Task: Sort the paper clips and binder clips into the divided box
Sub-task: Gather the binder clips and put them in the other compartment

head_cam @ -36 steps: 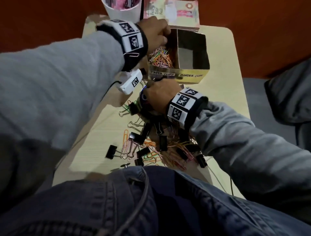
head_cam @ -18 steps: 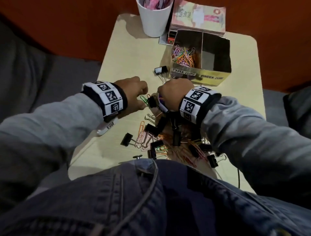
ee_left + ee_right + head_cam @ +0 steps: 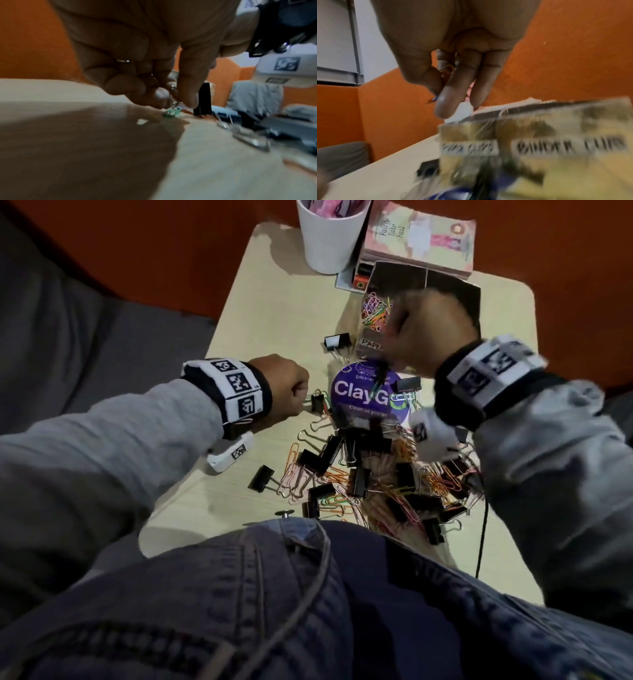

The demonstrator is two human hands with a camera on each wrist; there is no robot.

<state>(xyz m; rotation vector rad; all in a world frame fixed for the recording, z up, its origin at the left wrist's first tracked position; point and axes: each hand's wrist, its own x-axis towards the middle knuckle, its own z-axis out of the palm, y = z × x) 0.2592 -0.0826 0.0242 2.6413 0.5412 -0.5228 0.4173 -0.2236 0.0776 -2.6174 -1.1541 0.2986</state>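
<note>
The divided box (image 3: 474, 302) stands at the table's far right; its left compartment holds coloured paper clips (image 3: 375, 309). My right hand (image 3: 421, 326) hovers over the box's front wall (image 3: 539, 129) and pinches a few coloured paper clips (image 3: 445, 71) between thumb and fingers. My left hand (image 3: 303, 402) is down at the table. Its thumb and forefinger (image 3: 173, 100) pinch a thin silvery clip wire, just over a green paper clip (image 3: 171, 113) and beside a black binder clip (image 3: 318, 402). A mixed pile of clips (image 3: 376, 474) lies near my lap.
A white cup (image 3: 330, 234) and a book (image 3: 421, 237) stand behind the box. A purple round sticker (image 3: 366, 398) lies flat between my hands. One lone binder clip (image 3: 337, 341) sits left of the box. A dark cable (image 3: 484, 529) runs off the table's near right edge.
My right hand has lifted from the pile to the box front with paper clips, uncovering the purple sticker. The left hand has dropped to the clips at the pile's left edge.
</note>
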